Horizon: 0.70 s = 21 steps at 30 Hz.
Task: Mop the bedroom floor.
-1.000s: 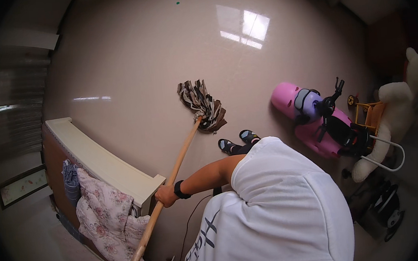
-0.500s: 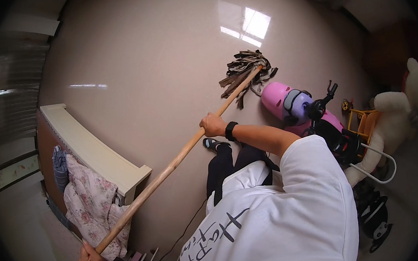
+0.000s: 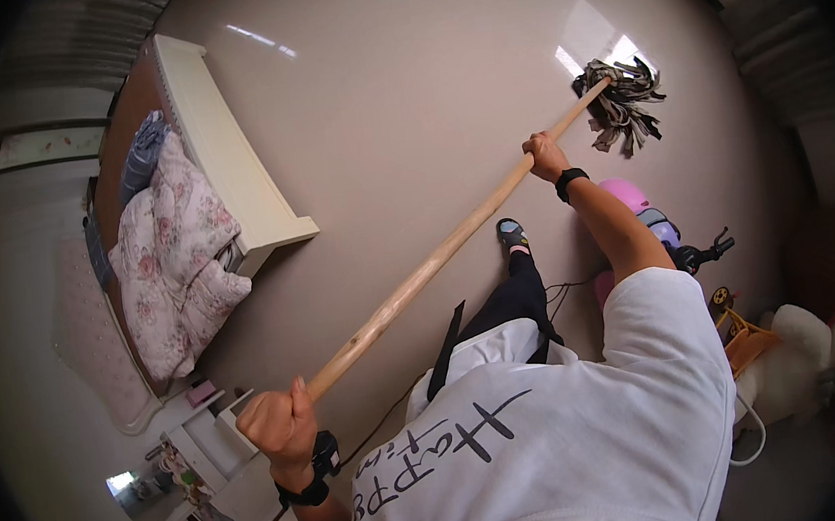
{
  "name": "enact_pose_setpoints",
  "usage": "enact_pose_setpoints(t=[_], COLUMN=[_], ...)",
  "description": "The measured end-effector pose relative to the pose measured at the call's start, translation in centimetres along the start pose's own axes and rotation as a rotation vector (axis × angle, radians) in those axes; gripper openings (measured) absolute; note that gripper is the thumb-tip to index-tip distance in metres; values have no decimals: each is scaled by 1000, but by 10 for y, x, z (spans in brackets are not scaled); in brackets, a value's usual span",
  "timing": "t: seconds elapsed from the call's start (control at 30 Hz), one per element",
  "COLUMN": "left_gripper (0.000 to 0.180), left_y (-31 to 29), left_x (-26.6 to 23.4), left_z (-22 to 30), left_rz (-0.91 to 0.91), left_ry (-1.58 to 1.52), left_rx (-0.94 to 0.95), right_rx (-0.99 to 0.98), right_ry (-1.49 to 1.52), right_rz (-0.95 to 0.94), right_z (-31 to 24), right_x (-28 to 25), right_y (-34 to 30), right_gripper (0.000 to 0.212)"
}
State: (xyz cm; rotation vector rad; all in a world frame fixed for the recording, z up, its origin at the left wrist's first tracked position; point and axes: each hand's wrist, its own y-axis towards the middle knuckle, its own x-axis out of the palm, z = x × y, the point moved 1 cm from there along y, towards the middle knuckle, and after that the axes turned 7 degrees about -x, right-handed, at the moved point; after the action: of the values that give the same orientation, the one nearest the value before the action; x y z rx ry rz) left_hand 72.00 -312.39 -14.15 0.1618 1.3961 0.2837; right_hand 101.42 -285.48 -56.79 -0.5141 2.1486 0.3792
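A mop with a long pale wooden handle [image 3: 419, 280] runs slantwise across the view. My left hand [image 3: 281, 426] is closed around the handle's near end at the lower left, its thumb pointing along the wood. Farther up the shaft, my right hand [image 3: 548, 154] grips it with the fingers wrapped round. The mop head [image 3: 624, 105], made of dark and grey-brown cloth strips, lies spread on the glossy beige floor at the upper right, beside a bright window reflection.
A pink and purple ride-on toy [image 3: 625, 195] stands right of my foot, with a white plush bear [image 3: 799, 354] beyond it. At left is a bed with a cream footboard [image 3: 238, 167] and floral quilt [image 3: 176, 254]. A dark cable [image 3: 388, 426] trails across the floor.
The mop head has moved right and away from me, its strips fanning out. Both hands have gone up and to the right with the handle. My view has turned too.
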Motion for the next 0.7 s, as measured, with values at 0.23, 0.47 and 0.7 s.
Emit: enact_pose_setpoints(t=[0.23, 0.47, 0.7], left_gripper=[37, 41, 38], left_y=[-262, -499, -539], left_x=[-94, -204, -250], left_z=[-62, -37, 5], left_rz=[173, 308, 261], left_ry=[205, 575, 963], left_rx=[-578, -1120, -1152], right_rx=[-443, -724, -979], right_ry=[-80, -39, 144], right_rz=[-532, -884, -846], right_z=[-213, -456, -628], right_x=[129, 238, 328], right_y=[-71, -212, -265], right_gripper=[9, 7, 5])
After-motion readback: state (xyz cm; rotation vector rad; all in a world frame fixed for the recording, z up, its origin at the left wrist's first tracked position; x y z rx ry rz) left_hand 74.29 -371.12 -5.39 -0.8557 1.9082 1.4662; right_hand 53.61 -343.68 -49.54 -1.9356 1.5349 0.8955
